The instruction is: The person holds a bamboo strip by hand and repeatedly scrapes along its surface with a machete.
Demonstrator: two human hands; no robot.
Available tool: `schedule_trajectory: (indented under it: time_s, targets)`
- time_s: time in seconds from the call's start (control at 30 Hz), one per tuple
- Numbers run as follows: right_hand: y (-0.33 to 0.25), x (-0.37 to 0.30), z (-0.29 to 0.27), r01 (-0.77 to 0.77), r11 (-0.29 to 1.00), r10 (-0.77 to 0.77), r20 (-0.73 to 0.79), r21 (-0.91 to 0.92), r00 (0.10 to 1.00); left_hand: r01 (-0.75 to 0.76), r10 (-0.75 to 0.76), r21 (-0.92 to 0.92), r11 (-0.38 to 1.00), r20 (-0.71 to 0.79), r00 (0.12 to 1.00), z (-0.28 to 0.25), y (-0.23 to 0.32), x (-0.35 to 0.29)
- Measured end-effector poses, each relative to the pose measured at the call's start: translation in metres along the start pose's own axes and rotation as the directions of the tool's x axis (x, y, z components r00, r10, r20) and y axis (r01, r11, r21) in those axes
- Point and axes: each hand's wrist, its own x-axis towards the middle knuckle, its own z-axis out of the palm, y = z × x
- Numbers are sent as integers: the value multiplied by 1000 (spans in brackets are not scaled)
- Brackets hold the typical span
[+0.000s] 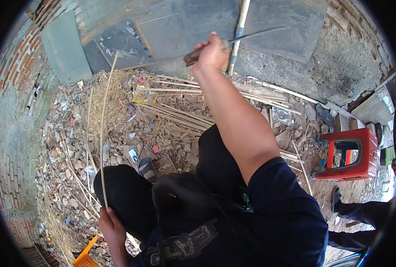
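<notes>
My right hand is raised at the end of my outstretched arm, closed round the wooden handle of a long knife. Its dark, narrow blade points right and crosses in front of a pale upright pipe. Low on the left, beside my bent knee, my left hand pinches the lower end of a long, thin bamboo strip. That strip stands nearly upright, its top well above the knee and apart from the knife. Several split bamboo strips lie on the rubble ahead of my knees.
At the right is a red plastic stool, with another person's dark-trousered legs below it. Dry straw lies on stony, littered ground. Grey panels and a brick wall bound the space. An orange plastic object sits lower left.
</notes>
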Motion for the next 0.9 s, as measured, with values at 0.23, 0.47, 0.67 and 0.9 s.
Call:
schedule_trajectory:
  time_s: [0.23, 0.47, 0.67, 0.9]
  targets:
    - [-48, 37, -2, 232, 970, -224, -99, 77, 969, -6, 6, 6, 1000, 21, 1000, 1, -6, 2]
    - [-48, 32, -7, 339, 941, -338, -69, -6, 939, -8, 7, 11, 1000, 10, 1000, 2, -3, 3]
    - [-10, -5, 3, 344, 930, -306, 247, -130, 920, -11, 11, 30, 999, 4, 1000, 4, -6, 2]
    - [31, -28, -8, 485, 754, -43, 704, -443, 709, 2, -2, 17, 1000, -4, 1000, 3, -1, 1]
